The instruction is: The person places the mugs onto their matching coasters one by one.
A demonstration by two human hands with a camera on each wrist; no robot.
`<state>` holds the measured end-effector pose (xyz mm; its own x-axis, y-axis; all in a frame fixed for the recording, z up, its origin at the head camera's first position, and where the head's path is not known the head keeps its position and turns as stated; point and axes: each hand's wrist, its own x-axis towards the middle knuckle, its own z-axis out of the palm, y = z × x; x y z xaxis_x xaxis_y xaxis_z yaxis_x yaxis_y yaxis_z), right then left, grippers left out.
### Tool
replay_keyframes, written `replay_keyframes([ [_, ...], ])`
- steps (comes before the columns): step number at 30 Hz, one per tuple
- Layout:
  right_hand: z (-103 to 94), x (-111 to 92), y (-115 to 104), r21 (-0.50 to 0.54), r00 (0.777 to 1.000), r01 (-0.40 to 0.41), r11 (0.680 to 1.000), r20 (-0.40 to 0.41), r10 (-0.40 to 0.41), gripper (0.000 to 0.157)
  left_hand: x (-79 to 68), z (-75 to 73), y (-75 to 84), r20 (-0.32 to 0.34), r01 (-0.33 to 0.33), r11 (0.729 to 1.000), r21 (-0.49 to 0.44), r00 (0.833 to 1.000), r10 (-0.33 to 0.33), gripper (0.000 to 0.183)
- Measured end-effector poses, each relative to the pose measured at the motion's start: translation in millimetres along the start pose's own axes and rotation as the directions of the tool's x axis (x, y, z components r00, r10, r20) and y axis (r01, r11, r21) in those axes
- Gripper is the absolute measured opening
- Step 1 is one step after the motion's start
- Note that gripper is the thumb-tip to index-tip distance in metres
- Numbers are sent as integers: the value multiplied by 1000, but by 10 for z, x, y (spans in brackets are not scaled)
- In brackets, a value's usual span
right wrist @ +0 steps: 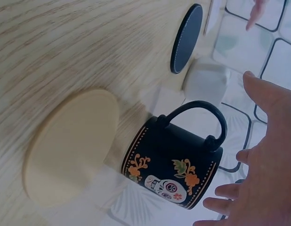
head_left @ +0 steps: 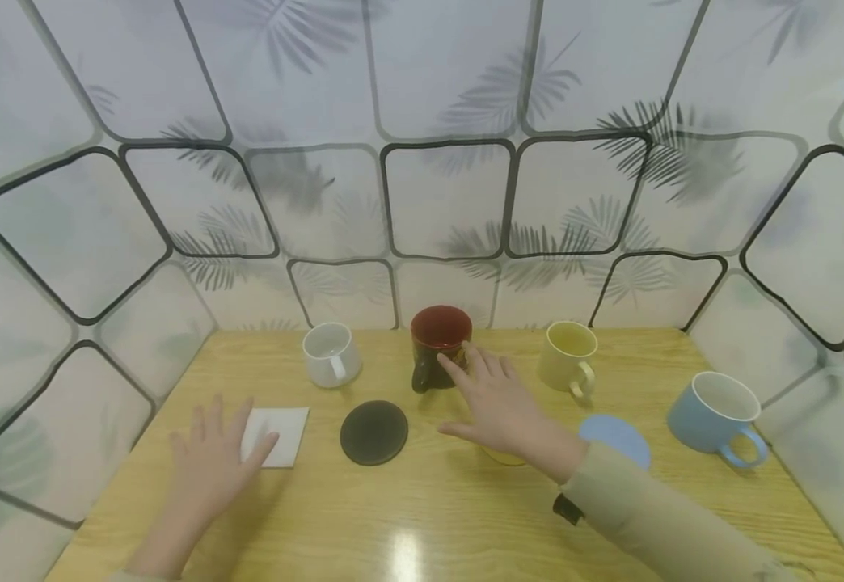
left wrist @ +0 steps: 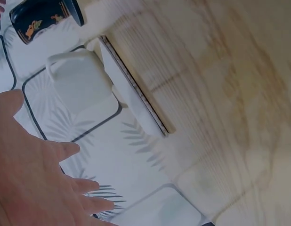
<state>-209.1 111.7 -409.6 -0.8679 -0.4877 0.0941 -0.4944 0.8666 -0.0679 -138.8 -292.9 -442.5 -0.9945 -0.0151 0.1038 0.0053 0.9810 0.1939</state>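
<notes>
Hands reach forward empty, fingers spread, the right near the dark mug, contact unclear.

Leaf-printed walls behind a wooden table

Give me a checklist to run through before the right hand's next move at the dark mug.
1. Dark mug upright on the table: ok.
2. Mug handle clear of the fingers: ok, it juts out on the side away from the right hand.
3. Dark mug gripped: not ok, the right hand's fingers are spread beside it, not wrapped round it.
4. Right hand touching the mug: cannot tell, they overlap in the head view.
5. Black coaster and yellow coaster bare: ok, no mug on either.
6. Left hand free: ok, fingers spread, holding nothing.
</notes>
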Motion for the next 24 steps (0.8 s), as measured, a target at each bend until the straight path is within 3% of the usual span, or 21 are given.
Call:
replay_keyframes([
  [10, -82, 137, -189, 8, 998, 61, 998, 3, -61, 104, -30, -20, -152, 26, 13, 1000, 6, 1000, -13, 85],
  [24, -45, 393, -405, 107, 998, 59, 992, 11, -61, 101, 65, 86, -409, 90, 46, 999, -10, 995, -45, 87],
])
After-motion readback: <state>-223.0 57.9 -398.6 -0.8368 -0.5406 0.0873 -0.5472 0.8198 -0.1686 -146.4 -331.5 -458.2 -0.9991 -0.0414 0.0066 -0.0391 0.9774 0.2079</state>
